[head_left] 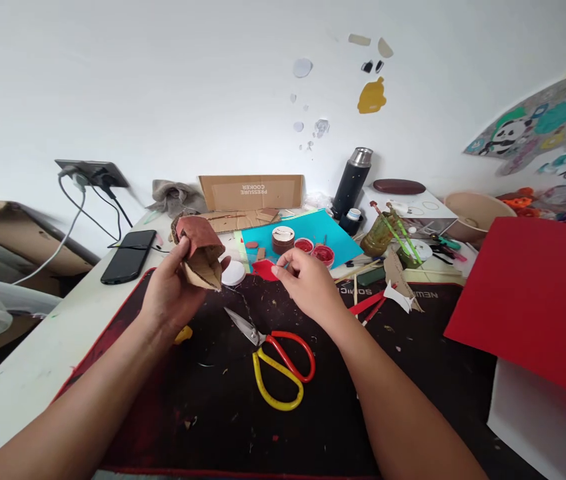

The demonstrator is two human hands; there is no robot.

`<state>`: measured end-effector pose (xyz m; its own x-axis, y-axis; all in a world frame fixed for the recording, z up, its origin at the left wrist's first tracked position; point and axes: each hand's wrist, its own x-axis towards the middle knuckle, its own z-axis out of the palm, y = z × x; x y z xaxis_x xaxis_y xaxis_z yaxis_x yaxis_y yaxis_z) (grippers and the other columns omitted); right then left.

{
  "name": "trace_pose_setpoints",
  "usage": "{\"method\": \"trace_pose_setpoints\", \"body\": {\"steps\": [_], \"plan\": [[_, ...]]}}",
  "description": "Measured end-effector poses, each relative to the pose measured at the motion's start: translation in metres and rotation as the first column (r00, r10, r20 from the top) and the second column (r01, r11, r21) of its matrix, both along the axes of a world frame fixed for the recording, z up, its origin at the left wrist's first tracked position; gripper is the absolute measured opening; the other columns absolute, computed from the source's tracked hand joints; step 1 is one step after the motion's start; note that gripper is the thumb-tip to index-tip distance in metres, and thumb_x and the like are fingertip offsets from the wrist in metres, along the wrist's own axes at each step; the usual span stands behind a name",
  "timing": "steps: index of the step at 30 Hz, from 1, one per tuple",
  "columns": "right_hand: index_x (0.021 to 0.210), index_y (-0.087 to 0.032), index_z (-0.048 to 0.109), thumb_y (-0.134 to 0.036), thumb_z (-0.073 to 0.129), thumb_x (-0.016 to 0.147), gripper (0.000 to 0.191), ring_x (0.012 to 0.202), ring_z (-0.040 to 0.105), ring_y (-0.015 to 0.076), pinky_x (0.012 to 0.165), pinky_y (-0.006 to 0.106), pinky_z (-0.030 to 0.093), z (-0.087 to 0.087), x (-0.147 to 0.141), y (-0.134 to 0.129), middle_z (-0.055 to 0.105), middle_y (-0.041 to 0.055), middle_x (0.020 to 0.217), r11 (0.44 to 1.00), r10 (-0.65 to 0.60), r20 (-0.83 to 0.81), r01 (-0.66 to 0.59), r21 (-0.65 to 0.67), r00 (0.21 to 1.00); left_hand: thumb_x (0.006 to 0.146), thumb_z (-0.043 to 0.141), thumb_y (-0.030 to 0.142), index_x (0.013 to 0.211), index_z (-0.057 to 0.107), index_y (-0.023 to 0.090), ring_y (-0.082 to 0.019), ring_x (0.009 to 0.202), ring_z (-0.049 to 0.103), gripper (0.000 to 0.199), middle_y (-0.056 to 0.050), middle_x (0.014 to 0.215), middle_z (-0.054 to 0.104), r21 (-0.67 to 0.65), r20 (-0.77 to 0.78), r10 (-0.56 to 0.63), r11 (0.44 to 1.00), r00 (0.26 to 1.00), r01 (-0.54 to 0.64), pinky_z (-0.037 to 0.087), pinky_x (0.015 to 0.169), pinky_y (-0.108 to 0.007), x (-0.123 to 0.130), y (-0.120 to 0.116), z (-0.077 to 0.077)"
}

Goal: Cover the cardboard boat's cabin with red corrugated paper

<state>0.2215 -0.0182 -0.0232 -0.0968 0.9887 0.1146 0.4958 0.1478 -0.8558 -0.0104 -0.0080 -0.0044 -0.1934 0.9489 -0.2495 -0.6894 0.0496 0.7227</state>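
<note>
My left hand [175,290] is wrapped round a small cardboard piece [200,243] with a reddish-brown outer face, its hollow side turned toward the right. My right hand [307,280] pinches a small red piece [264,269] between thumb and finger, apart from the cardboard piece. Scissors [257,339] with one red and one yellow handle lie on the black mat [223,413], below and between both hands, blades slightly parted. A white round lid [233,273] sits just right of my left hand.
Behind the hands, paint pots [283,240] stand on a blue sheet [327,227]. A black flask [353,181] is at the back. A phone [129,257] lies left; large red sheet [507,300] covers the right side. Brushes [400,230] stand in a jar.
</note>
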Motion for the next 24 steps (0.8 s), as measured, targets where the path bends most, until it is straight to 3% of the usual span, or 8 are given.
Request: {"method": "trace_pose_setpoints", "body": {"steps": [3, 9, 13, 24], "plan": [[0.089, -0.025, 0.066, -0.025, 0.072, 0.100, 0.012, 0.060, 0.055, 0.0181, 0.062, 0.030, 0.031, -0.005, 0.002, 0.003, 0.059, -0.0067, 0.064, 1.000, 0.020, 0.194, -0.017, -0.020, 0.981, 0.104, 0.068, 0.029, 0.108, 0.079, 0.018, -0.023, 0.086, 0.080, 0.016, -0.008, 0.101, 0.085, -0.051, -0.014, -0.013, 0.999, 1.000, 0.012, 0.068, 0.086, -0.040, -0.004, 0.004, -0.001], [0.102, -0.024, 0.072, -0.019, 0.068, 0.105, 0.006, 0.068, 0.060, 0.0207, 0.063, 0.031, 0.024, -0.010, 0.000, 0.003, 0.069, -0.0017, 0.072, 0.991, 0.003, 0.456, -0.062, 0.115, 0.890, 0.097, 0.068, 0.024, 0.099, 0.078, 0.016, -0.023, 0.069, 0.077, 0.012, -0.008, 0.085, 0.082, -0.105, 0.005, -0.022, 0.994, 1.000, 0.023, 0.065, 0.067, -0.034, -0.004, 0.006, -0.001], [0.100, -0.024, 0.073, -0.017, 0.069, 0.105, 0.009, 0.074, 0.065, 0.0212, 0.065, 0.032, 0.023, -0.011, -0.002, -0.001, 0.077, 0.0019, 0.084, 0.985, 0.077, 0.500, -0.144, 0.098, 0.863, 0.097, 0.068, 0.022, 0.100, 0.078, 0.015, -0.022, 0.067, 0.077, 0.013, -0.008, 0.084, 0.082, -0.100, 0.030, -0.034, 0.994, 0.999, 0.036, 0.066, 0.067, -0.033, -0.005, 0.006, 0.002], [0.094, -0.022, 0.075, -0.015, 0.074, 0.101, 0.010, 0.077, 0.067, 0.0202, 0.066, 0.030, 0.028, -0.011, -0.003, -0.008, 0.079, 0.0019, 0.085, 0.959, 0.238, 0.530, -0.283, 0.005, 0.814, 0.101, 0.064, 0.020, 0.097, 0.078, 0.015, -0.021, 0.066, 0.075, 0.016, -0.008, 0.081, 0.081, -0.087, 0.049, -0.015, 0.996, 0.999, 0.019, 0.068, 0.069, -0.036, -0.008, 0.008, 0.004]]}}
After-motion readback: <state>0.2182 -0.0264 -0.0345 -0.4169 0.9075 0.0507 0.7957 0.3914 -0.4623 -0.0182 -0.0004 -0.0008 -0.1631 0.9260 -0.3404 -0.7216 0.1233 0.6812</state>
